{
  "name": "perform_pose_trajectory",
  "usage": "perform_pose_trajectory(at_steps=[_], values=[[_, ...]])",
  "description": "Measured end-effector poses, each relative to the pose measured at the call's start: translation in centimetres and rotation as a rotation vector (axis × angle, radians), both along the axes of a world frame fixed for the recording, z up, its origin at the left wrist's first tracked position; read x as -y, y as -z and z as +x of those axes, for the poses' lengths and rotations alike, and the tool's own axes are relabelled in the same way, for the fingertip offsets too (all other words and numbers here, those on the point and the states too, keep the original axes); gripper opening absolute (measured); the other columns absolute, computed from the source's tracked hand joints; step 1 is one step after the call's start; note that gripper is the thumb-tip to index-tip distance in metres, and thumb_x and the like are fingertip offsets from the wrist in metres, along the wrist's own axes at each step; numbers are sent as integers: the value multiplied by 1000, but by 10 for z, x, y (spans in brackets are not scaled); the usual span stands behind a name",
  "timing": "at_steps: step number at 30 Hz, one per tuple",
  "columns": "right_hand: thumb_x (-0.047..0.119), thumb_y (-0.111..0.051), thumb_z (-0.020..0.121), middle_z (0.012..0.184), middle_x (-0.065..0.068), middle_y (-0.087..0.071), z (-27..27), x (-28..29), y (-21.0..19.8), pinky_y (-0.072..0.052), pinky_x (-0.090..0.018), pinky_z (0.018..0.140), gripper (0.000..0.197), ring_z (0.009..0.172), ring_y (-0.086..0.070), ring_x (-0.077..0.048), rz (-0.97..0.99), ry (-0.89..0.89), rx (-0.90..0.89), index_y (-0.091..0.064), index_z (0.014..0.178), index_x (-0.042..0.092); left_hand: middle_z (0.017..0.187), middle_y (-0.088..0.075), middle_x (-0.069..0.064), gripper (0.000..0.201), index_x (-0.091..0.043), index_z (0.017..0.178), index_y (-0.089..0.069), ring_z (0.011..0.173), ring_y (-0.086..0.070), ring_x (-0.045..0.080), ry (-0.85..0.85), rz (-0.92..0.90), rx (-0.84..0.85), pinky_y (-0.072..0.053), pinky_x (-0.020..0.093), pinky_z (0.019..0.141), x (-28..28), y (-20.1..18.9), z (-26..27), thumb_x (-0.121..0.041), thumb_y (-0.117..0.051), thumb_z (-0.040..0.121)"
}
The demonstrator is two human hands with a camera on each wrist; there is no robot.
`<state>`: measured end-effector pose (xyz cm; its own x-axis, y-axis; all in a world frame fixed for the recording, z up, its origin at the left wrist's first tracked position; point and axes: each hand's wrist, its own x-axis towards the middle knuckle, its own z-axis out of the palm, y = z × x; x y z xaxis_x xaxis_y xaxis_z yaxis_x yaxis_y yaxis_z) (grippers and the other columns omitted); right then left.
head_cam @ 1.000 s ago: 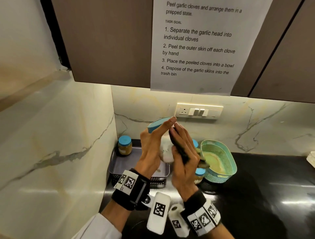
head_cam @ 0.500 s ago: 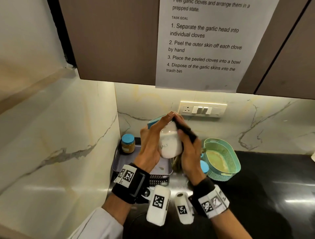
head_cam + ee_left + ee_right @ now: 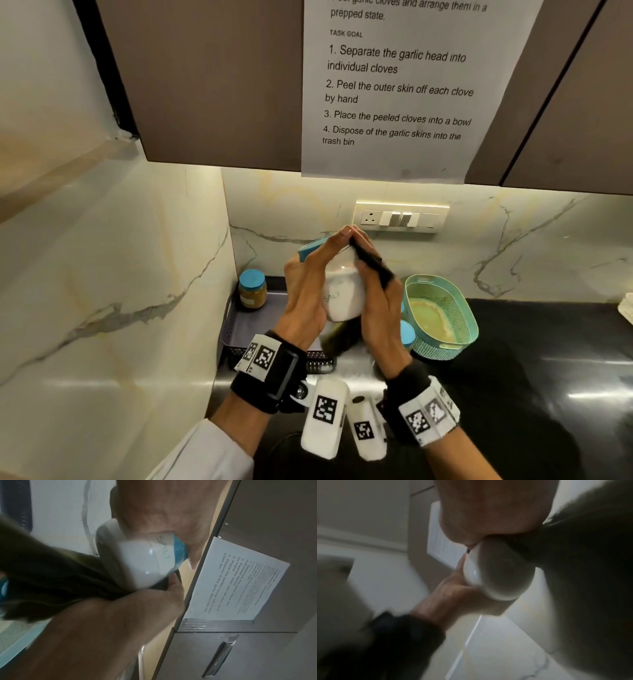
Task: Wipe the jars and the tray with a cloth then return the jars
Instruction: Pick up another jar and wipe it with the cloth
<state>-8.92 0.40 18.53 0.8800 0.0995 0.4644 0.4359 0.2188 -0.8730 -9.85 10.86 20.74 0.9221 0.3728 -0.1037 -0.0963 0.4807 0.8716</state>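
Observation:
A salt jar [image 3: 343, 297] with a blue lid, full of white grains and marked SALT, is tilted in the air above the counter. My left hand [image 3: 310, 284] grips it from the left, fingers up along its side. My right hand [image 3: 380, 291] presses a dark cloth [image 3: 371, 262] against the jar's right side, and the cloth hangs down below it. In the left wrist view the salt jar [image 3: 144, 561] and the cloth [image 3: 56, 577] sit between both hands. The grey tray [image 3: 246, 329] lies at the back left corner with one brown jar [image 3: 252, 289] in it.
A teal basket [image 3: 442, 318] stands right of my hands, with blue-lidded jars [image 3: 407, 334] beside it, mostly hidden. The black counter [image 3: 531, 377] stretches to the right. Marble walls close in at the left and back, with wall cabinets overhead.
My right hand with the cloth slid from over the jar's front to its right side, uncovering the white jar. Both hands rose a little.

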Motion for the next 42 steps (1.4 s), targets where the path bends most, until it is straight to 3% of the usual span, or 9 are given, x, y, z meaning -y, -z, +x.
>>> perform_pose_trajectory(at_steps=[4,10,16,21,24,28,31,35,42], values=[[20,-50,104,161,8,-46,-10,0,24,-31,-39,126,44,156,-32,-22,-254,47,380,-52,148,13,103,-72,24,106,4,119,-69,87,-72,33,8,-43,7,-61,51,92,-6,-6,8,-63,-100,42],[26,-52,100,118,15,-76,13,1,-4,-55,-28,89,43,108,-68,-2,3,3,-20,-64,140,15,97,-77,20,60,-1,113,-73,79,-75,30,-76,22,8,-62,38,69,3,-7,5,-41,-92,73],[33,-50,107,160,5,-48,-1,-4,25,-28,-51,125,46,155,-33,-24,-300,53,466,-52,148,13,119,-69,33,101,7,129,-63,99,-72,36,-86,-69,5,-62,52,94,-4,-9,12,-59,-91,59],[40,-54,98,126,-5,-74,20,-3,5,-56,-43,96,37,119,-67,-30,17,-21,-34,-69,131,31,102,-75,20,82,2,122,-68,77,-75,24,-110,-28,5,-61,32,64,1,-4,13,-49,-94,64],[33,-53,102,153,4,-56,2,-8,11,-41,-47,119,42,147,-46,-23,-150,74,239,-60,142,22,105,-70,25,107,6,127,-64,82,-73,33,-53,-62,-6,-64,41,73,-2,-8,17,-60,-95,48],[29,-51,106,153,-8,-56,9,-10,29,-35,-60,119,42,150,-41,-30,-295,171,556,-61,139,5,110,-74,26,86,0,115,-68,95,-76,35,-88,-36,-54,-65,46,87,-2,-14,13,-55,-96,55],[12,-50,101,145,-11,-63,27,-6,20,-45,-46,114,36,142,-53,-28,-7,141,257,-67,133,9,105,-78,13,62,-7,118,-69,88,-78,24,-44,11,-31,-63,32,68,2,-12,10,-44,-91,73],[24,-53,87,107,-6,-78,44,6,-5,-54,-37,80,35,99,-68,-28,361,1,-375,-83,105,24,109,-79,1,82,-17,119,-71,99,-77,22,-54,226,20,-64,36,76,1,-13,8,-60,-92,52],[16,-45,100,82,-4,-74,25,-9,-7,-55,-27,57,29,71,-68,-19,400,-43,-533,-72,91,14,94,-79,-1,52,-16,111,-69,73,-76,7,13,278,77,-58,19,60,8,-12,10,-37,-89,67]])
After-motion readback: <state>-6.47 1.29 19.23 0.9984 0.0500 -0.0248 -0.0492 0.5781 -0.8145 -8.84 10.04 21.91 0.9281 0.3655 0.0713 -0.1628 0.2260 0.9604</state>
